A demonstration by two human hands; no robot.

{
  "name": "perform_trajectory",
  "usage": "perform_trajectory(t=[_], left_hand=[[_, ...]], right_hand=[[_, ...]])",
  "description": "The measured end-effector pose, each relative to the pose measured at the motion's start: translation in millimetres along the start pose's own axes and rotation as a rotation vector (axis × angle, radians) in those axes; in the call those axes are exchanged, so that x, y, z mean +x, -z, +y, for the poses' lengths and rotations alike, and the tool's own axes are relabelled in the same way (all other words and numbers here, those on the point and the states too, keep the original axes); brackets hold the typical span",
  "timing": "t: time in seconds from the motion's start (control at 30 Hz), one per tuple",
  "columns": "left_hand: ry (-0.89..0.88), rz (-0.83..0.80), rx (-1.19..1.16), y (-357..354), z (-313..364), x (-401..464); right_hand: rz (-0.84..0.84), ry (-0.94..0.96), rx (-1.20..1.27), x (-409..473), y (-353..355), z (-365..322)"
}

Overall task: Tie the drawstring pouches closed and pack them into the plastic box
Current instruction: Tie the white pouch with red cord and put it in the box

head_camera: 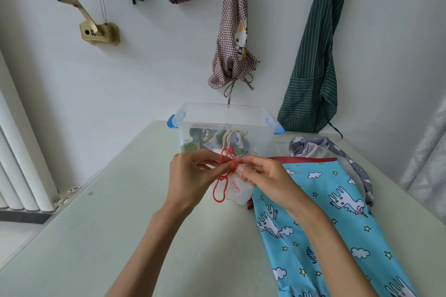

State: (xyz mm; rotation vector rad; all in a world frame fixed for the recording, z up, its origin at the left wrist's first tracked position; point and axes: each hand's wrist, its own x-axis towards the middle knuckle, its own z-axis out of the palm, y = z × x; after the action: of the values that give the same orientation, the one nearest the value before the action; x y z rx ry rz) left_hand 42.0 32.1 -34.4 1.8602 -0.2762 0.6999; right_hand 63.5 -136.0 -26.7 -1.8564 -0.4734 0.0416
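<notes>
Just in front of the box (224, 116), above the table (120, 224), my left hand (190, 176) and right hand (263, 176) met over a small white pouch (237, 188). Fingers of both hands were pinched on its red cord (226, 164), loops standing up between them and one long loop hanging down the pouch's left side. The knot looked unfinished, to my judgement. Risks: a loop could slip from either pinch and the bow fall open; uneven pulling could tighten one loop through and leave a hard knot; the hanging loop might snag. Tied pouches already lay inside the box. A blue pouch (325, 212) and a grey pouch (313, 147) waited at my right, seemingly untied.
</notes>
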Motion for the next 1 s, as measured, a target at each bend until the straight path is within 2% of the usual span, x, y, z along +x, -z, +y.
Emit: perform_trajectory(t=[0.2,0.3,0.4,0.57,0.7,0.9,1.0], left_hand=[[-0.024,-0.067,-0.11,-1.9,1.6,0.1],[-0.005,-0.083,-0.151,-2.4,2.0,0.2],[0.036,-0.077,-0.188,-2.5,2.4,1.7],[0.072,-0.02,-0.152,0.2,6.3,5.8],[0.19,0.039,-0.203,7.3,10.6,11.2],[0.363,-0.047,-0.195,15.1,5.9,17.7],[0.423,-0.093,-0.17,16.9,-2.5,15.5]], right_hand=[[-0.063,0.043,0.144,-0.7,2.8,2.6],[-0.003,0.071,0.094,-0.1,3.8,4.2],[0.101,0.135,-0.069,-1.7,3.5,0.2],[0.345,0.328,-0.643,-0.4,-13.3,-7.7],[0.578,0.407,-0.792,2.4,-7.6,0.1],[0.597,0.428,-0.906,3.7,-1.8,9.1],[0.444,0.25,-0.808,2.0,-4.9,12.6]])
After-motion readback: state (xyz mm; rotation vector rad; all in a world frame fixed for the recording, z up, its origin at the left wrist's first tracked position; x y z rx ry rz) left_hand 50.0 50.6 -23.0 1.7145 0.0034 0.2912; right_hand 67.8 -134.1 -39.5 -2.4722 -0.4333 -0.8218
